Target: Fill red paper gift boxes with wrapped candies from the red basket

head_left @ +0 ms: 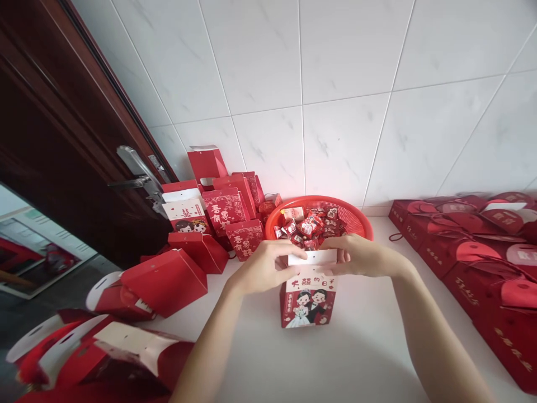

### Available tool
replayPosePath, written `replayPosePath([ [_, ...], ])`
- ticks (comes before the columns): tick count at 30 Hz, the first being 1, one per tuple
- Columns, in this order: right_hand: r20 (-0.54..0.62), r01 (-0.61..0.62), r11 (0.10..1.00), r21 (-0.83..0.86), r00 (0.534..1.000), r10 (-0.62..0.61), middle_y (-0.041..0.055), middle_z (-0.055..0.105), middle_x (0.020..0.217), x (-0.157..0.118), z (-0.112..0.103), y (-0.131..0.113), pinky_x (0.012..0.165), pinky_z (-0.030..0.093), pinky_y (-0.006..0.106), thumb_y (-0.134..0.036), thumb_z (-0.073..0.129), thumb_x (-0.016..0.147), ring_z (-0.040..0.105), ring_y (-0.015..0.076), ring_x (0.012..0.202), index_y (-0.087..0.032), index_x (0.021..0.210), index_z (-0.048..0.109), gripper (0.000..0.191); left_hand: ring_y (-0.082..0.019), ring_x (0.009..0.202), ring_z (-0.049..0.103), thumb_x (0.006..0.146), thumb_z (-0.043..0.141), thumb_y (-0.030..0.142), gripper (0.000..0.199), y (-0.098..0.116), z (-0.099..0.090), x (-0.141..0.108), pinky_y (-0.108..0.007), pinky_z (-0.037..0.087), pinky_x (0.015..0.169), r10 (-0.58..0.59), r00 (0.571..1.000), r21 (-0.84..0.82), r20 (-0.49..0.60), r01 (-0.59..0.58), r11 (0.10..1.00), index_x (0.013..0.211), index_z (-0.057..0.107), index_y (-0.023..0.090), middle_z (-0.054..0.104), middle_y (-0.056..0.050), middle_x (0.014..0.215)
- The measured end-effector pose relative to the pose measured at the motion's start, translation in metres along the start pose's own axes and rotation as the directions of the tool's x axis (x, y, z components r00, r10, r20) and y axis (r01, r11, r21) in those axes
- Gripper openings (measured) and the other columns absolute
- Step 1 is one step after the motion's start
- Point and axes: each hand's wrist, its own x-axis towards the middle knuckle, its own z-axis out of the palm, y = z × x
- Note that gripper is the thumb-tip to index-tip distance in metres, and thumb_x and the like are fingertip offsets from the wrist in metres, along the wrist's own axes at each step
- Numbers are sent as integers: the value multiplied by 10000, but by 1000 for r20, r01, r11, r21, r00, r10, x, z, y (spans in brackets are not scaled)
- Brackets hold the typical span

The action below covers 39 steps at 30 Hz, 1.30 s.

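A marbled, tiled wall (344, 50) rises behind the white bench (356, 347), with a dark red-brown door (54, 112) at the left. Along the right side run rows of closed red boxes (444, 246) with gold characters, too small or slanted to read surely. Open red boxes (163, 282) crowd the left side; two standing ones (224, 210) read "吾家有囍", and another (187, 215) shows a cartoon couple and "囍". Between these groups, against the wall, sits a red plastic basket (361, 224), its near rim partly hidden by the hands. In front of it, the gift box (308, 308) stands upright, printed "大囍的日子" above a cartoon bride and groom. The left hand (264, 266) and right hand (361, 254) pinch opposite ends of its white top flap (314, 257), covering both corners. Red-wrapped sweets (311, 225), some marked "囍", lie in the basket.
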Motion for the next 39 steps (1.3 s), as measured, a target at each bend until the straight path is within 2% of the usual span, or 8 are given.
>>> replayPosePath([
  [2, -8, 85, 983, 163, 996, -85, 47, 708, 845, 3, 2, 2, 568, 451, 246, -535, 708, 862, 617, 150, 694, -150, 979, 691, 402, -154, 705, 665, 813, 741, 256, 139, 4, -1, -1, -237, 502, 593, -27, 984, -184, -178, -7, 983, 932, 744, 184, 749, -46, 885],
  [5, 11, 142, 883, 447, 986, -164, 24, 706, 771, 10, 8, 3, 478, 444, 212, -520, 722, 864, 592, 98, 556, -128, 993, 678, 416, -143, 625, 642, 770, 805, 342, 275, 10, -1, -1, -238, 498, 559, -164, 893, -391, -420, -14, 920, 980, 720, 186, 709, -13, 767],
  [8, 26, 128, 773, 621, 983, -184, 16, 702, 678, 16, 13, 4, 407, 441, 204, -481, 743, 857, 573, 84, 445, -113, 921, 696, 377, -140, 642, 647, 744, 836, 378, 403, 13, 0, 1, -235, 508, 577, -262, 818, -473, -512, -14, 881, 1078, 696, 202, 677, 12, 754],
  [14, -299, 276, 714, 644, 949, -97, 0, 649, 496, 10, 3, 7, 397, 487, 221, -438, 792, 822, 591, 114, 407, -143, 740, 718, 315, -254, 928, 721, 833, 741, 511, 521, 8, -5, -1, -363, 585, 788, -172, 862, -521, -477, -119, 845, 1245, 634, 211, 736, -99, 1076],
  [22, -362, 287, 756, 588, 930, -71, 3, 623, 449, 3, -3, 4, 347, 445, 224, -435, 790, 825, 570, 119, 366, -165, 647, 690, 338, -262, 1026, 704, 866, 728, 459, 472, 5, -6, -2, -377, 572, 896, -136, 913, -505, -384, -85, 859, 1260, 658, 209, 731, -101, 1164],
  [32, -307, 228, 775, 589, 951, -45, 20, 661, 556, 11, 0, 5, 366, 452, 215, -462, 802, 802, 575, 102, 416, -138, 707, 693, 355, -248, 966, 728, 886, 714, 369, 440, 9, 5, 2, -321, 605, 779, -179, 953, -397, -245, 70, 915, 1285, 630, 203, 756, -106, 1150],
  [36, -297, 220, 796, 563, 953, -54, 4, 660, 607, 8, -1, 6, 393, 471, 219, -467, 805, 804, 571, 100, 442, -134, 932, 741, 363, -228, 915, 739, 869, 729, 336, 544, 4, 8, 3, -319, 611, 779, -150, 953, -358, -263, 48, 932, 1372, 558, 216, 770, -90, 1054],
  [39, -310, 218, 821, 527, 949, -53, 4, 656, 612, 4, -3, 6, 430, 499, 239, -532, 753, 840, 595, 122, 469, -141, 1109, 738, 475, -209, 850, 736, 860, 732, 329, 383, 3, 9, 4, -298, 606, 749, -144, 947, -330, -286, 44, 943, 1207, 633, 197, 763, -68, 959],
])
